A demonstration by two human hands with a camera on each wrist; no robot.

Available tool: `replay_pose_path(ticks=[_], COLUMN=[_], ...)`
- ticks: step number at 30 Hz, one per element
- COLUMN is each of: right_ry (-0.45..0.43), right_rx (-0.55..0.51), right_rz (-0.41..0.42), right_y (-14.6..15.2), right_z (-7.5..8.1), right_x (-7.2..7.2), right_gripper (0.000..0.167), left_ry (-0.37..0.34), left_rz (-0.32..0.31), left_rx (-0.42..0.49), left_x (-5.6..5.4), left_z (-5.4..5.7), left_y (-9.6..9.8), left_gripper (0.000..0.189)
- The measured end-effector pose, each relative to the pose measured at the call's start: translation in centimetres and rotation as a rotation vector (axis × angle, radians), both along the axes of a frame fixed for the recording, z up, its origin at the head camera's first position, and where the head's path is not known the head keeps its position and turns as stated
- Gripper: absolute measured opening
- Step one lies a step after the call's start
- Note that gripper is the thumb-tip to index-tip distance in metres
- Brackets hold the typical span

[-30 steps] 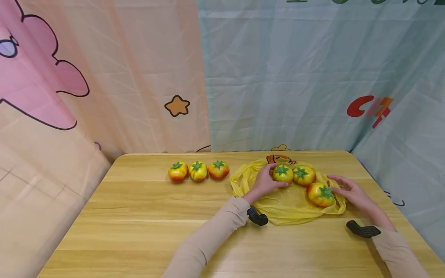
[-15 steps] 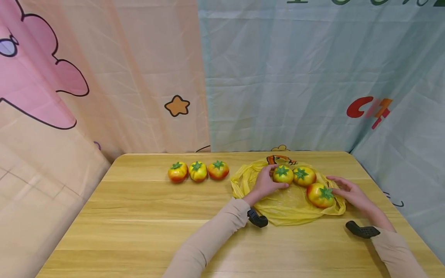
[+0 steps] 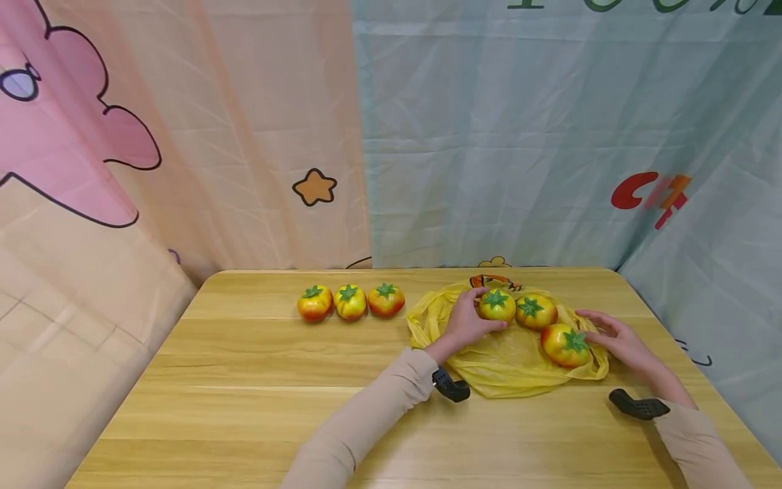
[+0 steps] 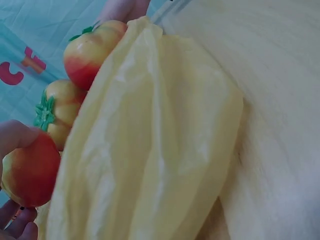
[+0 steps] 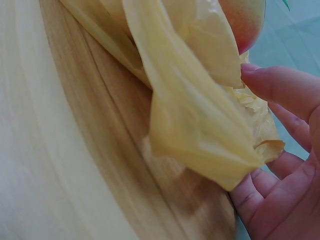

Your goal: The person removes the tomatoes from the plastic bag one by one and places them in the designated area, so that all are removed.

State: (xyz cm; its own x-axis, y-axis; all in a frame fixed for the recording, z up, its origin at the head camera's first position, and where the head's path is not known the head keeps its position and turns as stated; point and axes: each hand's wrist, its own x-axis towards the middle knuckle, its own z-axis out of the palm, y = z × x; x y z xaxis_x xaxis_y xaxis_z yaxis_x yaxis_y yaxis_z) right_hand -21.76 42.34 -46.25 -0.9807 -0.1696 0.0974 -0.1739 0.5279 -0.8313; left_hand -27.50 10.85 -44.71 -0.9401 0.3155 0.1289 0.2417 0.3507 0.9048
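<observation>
A yellow plastic bag [image 3: 507, 367] lies spread on the table with three yellow-red tomatoes with green star-shaped tops on it. My left hand [image 3: 467, 320] grips the left tomato [image 3: 497, 307], thumb on the near side and fingers round the far side. Touching that one is the middle tomato [image 3: 535, 312]; the front right tomato [image 3: 563, 346] sits nearer me. Beside it, my right hand [image 3: 623, 343] rests at the bag's right edge, fingers loosely spread. In the right wrist view the thumb [image 5: 280, 87] is right at the bag's rim, close under the tomato [image 5: 245, 22].
Three more tomatoes stand in a row at the back left of the wooden table [image 3: 244, 380]: a left one [image 3: 314, 305], a middle one [image 3: 350, 305] and a right one [image 3: 386, 302]. A printed curtain [image 3: 489, 149] hangs behind the table's far edge.
</observation>
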Motion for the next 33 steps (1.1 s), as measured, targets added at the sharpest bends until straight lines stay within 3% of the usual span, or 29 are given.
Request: replay_pose_path(ticks=[15,23,33], right_ry=[0.007,0.024,0.049], right_rx=[0.028,0.038,0.014], right_rz=[-0.013,-0.023,0.0], right_y=[-0.4,-0.2,-0.2], right_z=[-0.1,0.0,-0.1], right_x=[0.3,0.1,0.1], right_gripper=[0.045,0.046,0.043], left_ry=[0.051,0.079,0.113], left_rz=[0.033,0.051,0.1], left_rx=[-0.01,0.032,0.05], left_x=[1.2,1.5,2.3], left_z=[1.3,2.4,2.8], left_y=[-1.6,-3.7,-6.5], left_gripper=[0.072,0.073,0.069])
